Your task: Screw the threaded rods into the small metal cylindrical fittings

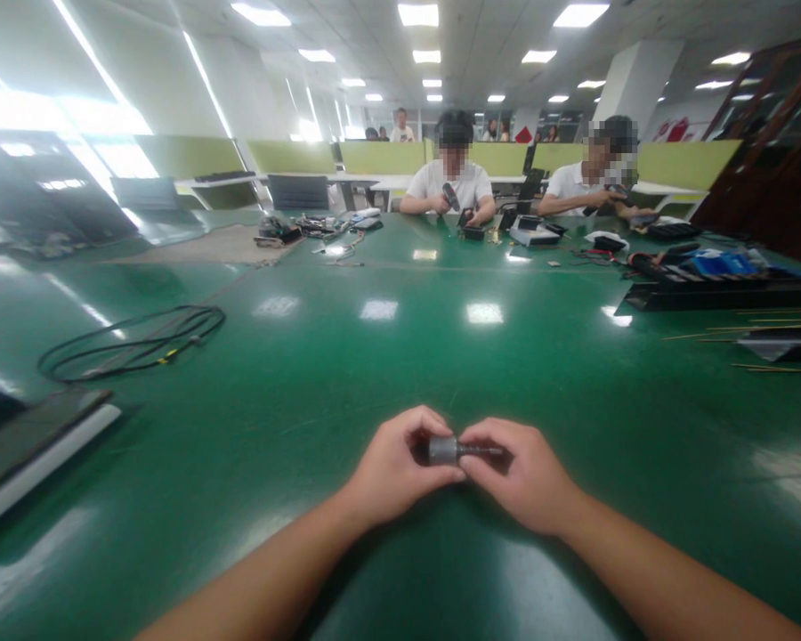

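Between my two hands is a small grey metal cylinder with a thin shaft (443, 450), held level just over the green table. The thumb and fingers of my left hand (397, 472) are closed round its thick end, on the left. My right hand (530, 476) pinches it where the shaft meets the cylinder, and the shaft points right into the hollow of that hand. Fingers cover part of the piece, so its exact kind cannot be made out.
A coiled black cable (137, 343) lies left on the green table (307, 356), with a flat dark panel (40, 454) nearer. On the right are a black tray (714, 292) and thin rods (774, 322). Two people (449, 182) handle tools across the table among scattered parts.
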{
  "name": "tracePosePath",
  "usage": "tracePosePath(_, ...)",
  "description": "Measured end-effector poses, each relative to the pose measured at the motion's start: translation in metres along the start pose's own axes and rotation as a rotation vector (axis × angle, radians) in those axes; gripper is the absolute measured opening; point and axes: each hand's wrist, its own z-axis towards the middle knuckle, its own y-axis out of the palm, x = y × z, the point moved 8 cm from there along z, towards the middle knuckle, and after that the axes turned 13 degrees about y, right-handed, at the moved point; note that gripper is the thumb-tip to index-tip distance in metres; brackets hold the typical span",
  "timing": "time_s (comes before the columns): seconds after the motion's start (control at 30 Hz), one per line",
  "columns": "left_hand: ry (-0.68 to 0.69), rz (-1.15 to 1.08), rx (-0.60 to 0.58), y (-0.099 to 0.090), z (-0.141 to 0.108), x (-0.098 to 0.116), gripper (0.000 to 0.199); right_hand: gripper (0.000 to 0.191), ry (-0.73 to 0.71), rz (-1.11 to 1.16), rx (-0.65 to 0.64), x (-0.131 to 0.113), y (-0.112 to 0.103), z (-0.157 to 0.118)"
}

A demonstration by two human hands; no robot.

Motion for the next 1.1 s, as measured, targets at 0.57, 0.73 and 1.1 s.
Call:
tracePosePath(0.57,0.035,0.217,0.032,-0.0035,-0.0011,0.0036,0.026,0.01,0.013,-0.032,-0.033,0.0008,0.0007,0.0017)
tracePosePath(0.73,0.042,0.234,0.03,-0.0029,-0.0018,0.0034,0.025,0.009,0.025,-0.025,-0.054,0.0025,0.0019,0.0013)
tracePosePath(1.1,0.069,0.261,0.018,-0.0025,-0.0007,0.0054,0.024,0.007,0.034,-0.034,-0.073,0.0042,0.004,0.0022)
